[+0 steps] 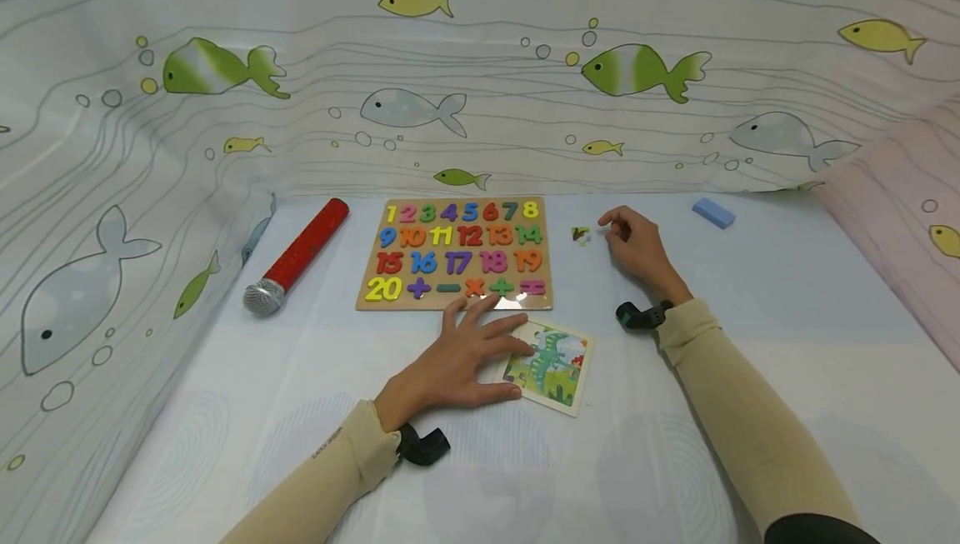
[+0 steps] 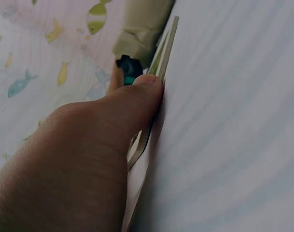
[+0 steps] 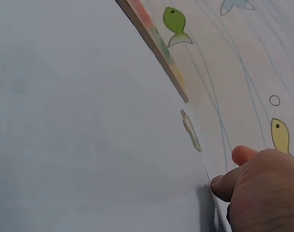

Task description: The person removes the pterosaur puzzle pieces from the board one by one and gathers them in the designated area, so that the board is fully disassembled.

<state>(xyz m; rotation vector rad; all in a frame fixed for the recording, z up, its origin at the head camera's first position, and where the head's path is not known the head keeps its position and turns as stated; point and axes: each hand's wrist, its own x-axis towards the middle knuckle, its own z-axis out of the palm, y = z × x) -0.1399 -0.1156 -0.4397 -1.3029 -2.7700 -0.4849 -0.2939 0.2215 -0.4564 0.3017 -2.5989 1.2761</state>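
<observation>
A small jigsaw board (image 1: pixel 572 369) with a green dinosaur picture lies tilted on the table. Spread over its left side is my left hand (image 1: pixel 468 361), fingers fairly straight and touching the board. In the left wrist view, the thumb (image 2: pixel 147 89) rests against the board's edge (image 2: pixel 168 48). My right hand (image 1: pixel 633 246) is farther back, its fingers loosely bent, with nothing seen in them. Just left of those fingers lie small jigsaw pieces (image 1: pixel 580 233), which appear as a thin strip in the right wrist view, apart from the hand.
Behind the left hand lies a wooden number board (image 1: pixel 365 298) with colourful digits and signs. A red microphone (image 1: pixel 307 244) with a silver head lies at the left. A blue block (image 1: pixel 713 213) sits at the back right. Fish-patterned cloth (image 1: pixel 510 119) rises behind the table.
</observation>
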